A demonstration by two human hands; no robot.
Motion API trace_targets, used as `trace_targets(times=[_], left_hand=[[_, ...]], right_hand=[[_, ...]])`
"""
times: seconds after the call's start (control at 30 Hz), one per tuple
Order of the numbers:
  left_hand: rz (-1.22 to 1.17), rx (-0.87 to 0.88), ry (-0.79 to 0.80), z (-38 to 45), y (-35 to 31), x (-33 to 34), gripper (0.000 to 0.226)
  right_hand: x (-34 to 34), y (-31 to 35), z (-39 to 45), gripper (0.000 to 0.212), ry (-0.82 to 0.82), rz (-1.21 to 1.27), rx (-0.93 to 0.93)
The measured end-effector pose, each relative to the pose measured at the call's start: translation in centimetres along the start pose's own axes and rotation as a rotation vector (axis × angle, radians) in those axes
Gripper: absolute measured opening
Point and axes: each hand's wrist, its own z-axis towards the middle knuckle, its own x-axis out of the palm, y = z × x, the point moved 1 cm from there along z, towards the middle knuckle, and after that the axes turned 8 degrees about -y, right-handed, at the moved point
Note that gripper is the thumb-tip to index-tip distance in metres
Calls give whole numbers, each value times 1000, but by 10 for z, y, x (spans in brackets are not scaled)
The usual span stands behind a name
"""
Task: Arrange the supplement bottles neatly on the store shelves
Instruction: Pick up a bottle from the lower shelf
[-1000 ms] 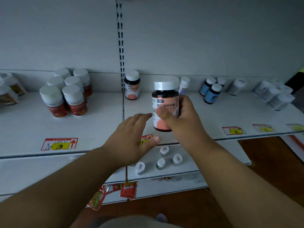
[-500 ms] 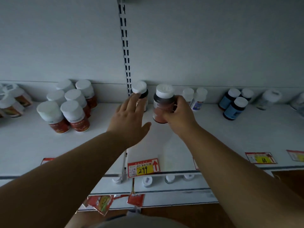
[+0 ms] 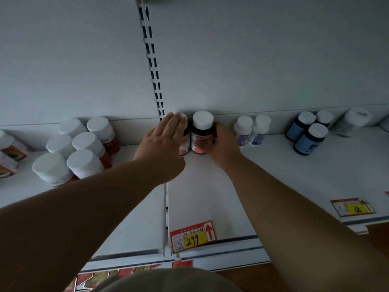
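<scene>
At the shelf's (image 3: 210, 186) back edge, the right hand (image 3: 221, 144) grips a dark bottle (image 3: 201, 135); the left hand (image 3: 162, 142), fingers straight, covers its twin (image 3: 184, 142). A careless nudge could topple either.

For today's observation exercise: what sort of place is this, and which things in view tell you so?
Most likely a shop aisle, perhaps a pharmacy. White metal shelves carry grouped supplement bottles, and a red and yellow price tag marked 299 sits on the shelf edge. The slotted upright on the back wall is typical shop fitting.
</scene>
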Motion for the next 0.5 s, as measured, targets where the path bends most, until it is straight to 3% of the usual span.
trace_targets(times=[0.3, 0.4, 0.5], left_hand=[[21, 23, -83, -8, -3, -10, 96], [-29, -20, -195, -33, -19, -22, 90], [-46, -115, -190, -70, -44, -26, 88]], right_hand=[[-10, 5, -23, 75, 18, -55, 68], [-25, 9, -49, 78, -4, -133, 15], [-40, 16, -78, 71, 13, -132, -81]])
